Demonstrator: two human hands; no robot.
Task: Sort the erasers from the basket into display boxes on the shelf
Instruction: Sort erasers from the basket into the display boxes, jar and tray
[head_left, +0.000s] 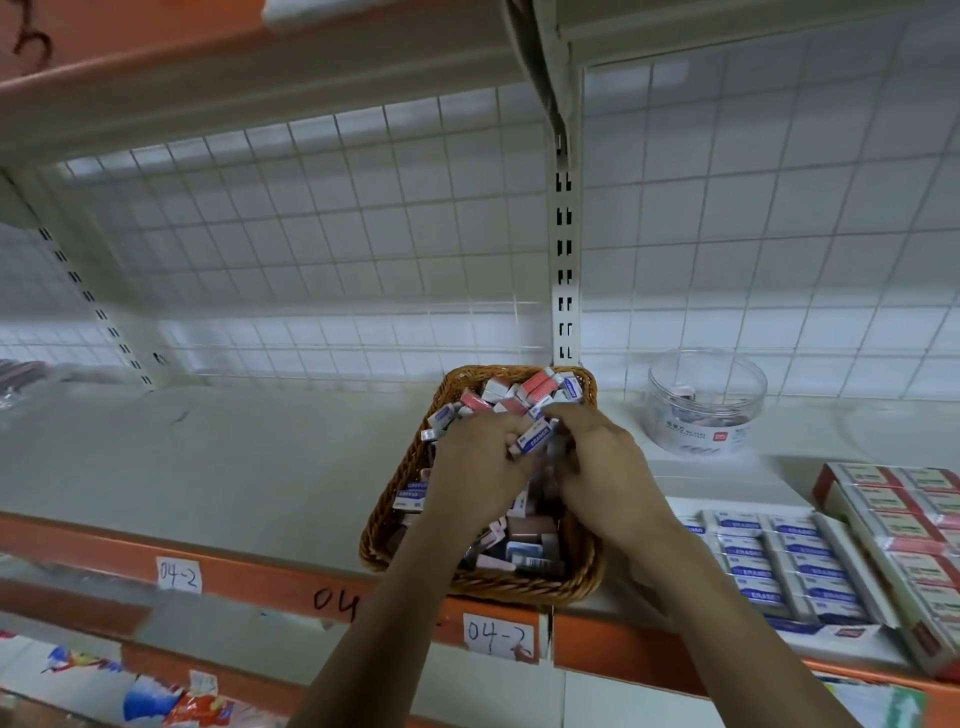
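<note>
A brown wicker basket (395, 525) sits on the shelf, full of loose erasers in blue-white and pink sleeves (537, 388). Both hands are inside it. My left hand (475, 462) is curled around a blue-and-white eraser (535, 438) that sticks out between its fingers. My right hand (597, 457) is closed beside it, fingertips touching the same eraser; what else it holds is hidden. To the right lies a display box (779, 571) with rows of blue-white erasers, and beyond it a red-edged display box (904, 519) of other erasers.
A clear round plastic tub (706, 402) stands behind the display boxes on the white shelf (208, 467). A wire grid back panel and a slotted upright (565, 260) rise behind. The orange shelf edge carries 04-2 labels (498, 634). Packaged goods lie on the shelf below.
</note>
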